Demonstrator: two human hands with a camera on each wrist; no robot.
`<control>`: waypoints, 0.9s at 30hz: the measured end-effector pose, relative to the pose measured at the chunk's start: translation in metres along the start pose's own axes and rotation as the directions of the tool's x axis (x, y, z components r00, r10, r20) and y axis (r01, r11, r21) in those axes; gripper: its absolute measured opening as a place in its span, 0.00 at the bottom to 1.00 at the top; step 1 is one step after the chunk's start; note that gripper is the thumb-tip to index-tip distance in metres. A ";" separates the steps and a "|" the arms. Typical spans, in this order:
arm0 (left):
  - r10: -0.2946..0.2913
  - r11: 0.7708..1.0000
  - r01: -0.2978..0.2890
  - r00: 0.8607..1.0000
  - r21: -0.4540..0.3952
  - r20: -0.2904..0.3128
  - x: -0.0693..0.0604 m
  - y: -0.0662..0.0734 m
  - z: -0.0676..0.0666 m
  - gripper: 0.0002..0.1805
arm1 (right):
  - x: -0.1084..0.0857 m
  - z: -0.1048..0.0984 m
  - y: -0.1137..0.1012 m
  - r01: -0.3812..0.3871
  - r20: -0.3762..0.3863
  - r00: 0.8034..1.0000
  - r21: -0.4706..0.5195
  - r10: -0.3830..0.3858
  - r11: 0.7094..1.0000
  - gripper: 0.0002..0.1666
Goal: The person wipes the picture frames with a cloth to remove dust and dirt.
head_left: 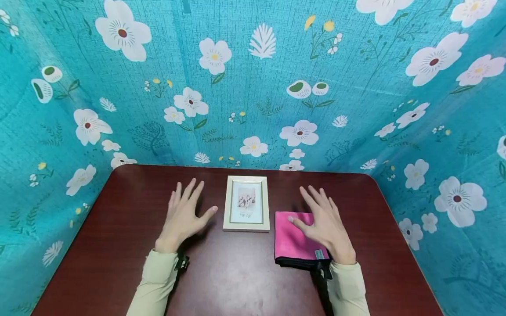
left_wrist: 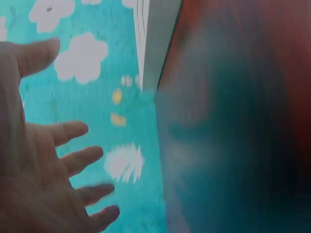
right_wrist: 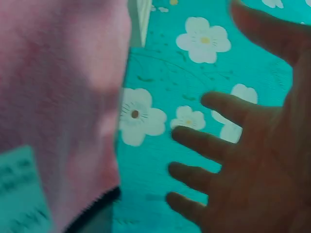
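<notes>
A cream picture frame [head_left: 227, 206] with a small pink print and lettering lies on the dark red-brown table, between the two hands. Just left of it, my left hand [head_left: 185, 217] hovers with fingers spread, touching nothing. To the frame's right lies a folded pink cloth [head_left: 290, 239] with black edging and a small pale label. My right hand [head_left: 326, 221] hangs over the cloth's right part, fingers spread and holding nothing. In the right wrist view the cloth [right_wrist: 63, 87] fills the left side, apart from the hand. The left wrist view catches the frame's edge [left_wrist: 160, 39].
A turquoise curtain with white flowers [head_left: 213, 57] hangs behind the table and along both sides. The table [head_left: 99, 254] has rounded far corners, and its far edge runs close behind the picture frame. Dark straps sit at both wrists.
</notes>
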State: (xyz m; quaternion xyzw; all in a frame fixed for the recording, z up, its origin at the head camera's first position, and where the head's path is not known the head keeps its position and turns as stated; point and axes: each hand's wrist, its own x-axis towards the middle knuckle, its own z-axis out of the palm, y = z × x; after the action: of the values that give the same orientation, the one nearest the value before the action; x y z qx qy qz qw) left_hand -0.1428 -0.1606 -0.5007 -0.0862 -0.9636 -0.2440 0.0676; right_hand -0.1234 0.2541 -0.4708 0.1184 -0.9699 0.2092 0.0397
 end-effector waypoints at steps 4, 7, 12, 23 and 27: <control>0.032 0.997 -0.030 0.999 -0.072 0.026 0.004 0.014 0.013 0.50 | 0.005 0.012 0.004 0.012 0.110 0.994 0.020 -0.014 1.000 0.61; 0.028 0.987 -0.018 0.998 -0.157 0.062 0.007 0.026 0.025 0.49 | 0.005 0.022 0.007 0.025 0.163 0.986 0.011 -0.026 1.000 0.60; -0.073 0.965 0.109 0.985 -0.237 0.155 0.013 0.040 0.045 0.46 | 0.003 0.034 0.011 0.014 0.249 0.969 -0.024 -0.008 1.000 0.57; -0.211 0.956 0.247 0.954 -0.161 0.212 0.029 0.058 0.061 0.32 | 0.002 0.029 0.005 -0.124 0.316 0.942 0.023 0.111 0.992 0.45; -0.241 0.950 0.275 0.947 -0.148 0.211 0.032 0.059 0.063 0.30 | 0.002 0.028 0.005 -0.110 0.337 0.939 0.099 0.071 0.989 0.23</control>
State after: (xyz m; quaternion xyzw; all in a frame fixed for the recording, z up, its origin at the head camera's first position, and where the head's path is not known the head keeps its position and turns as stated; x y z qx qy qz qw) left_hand -0.1674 -0.0754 -0.5230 0.0125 -0.9432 -0.3255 -0.0651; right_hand -0.1271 0.2469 -0.4983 0.1094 -0.9532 0.2437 -0.1412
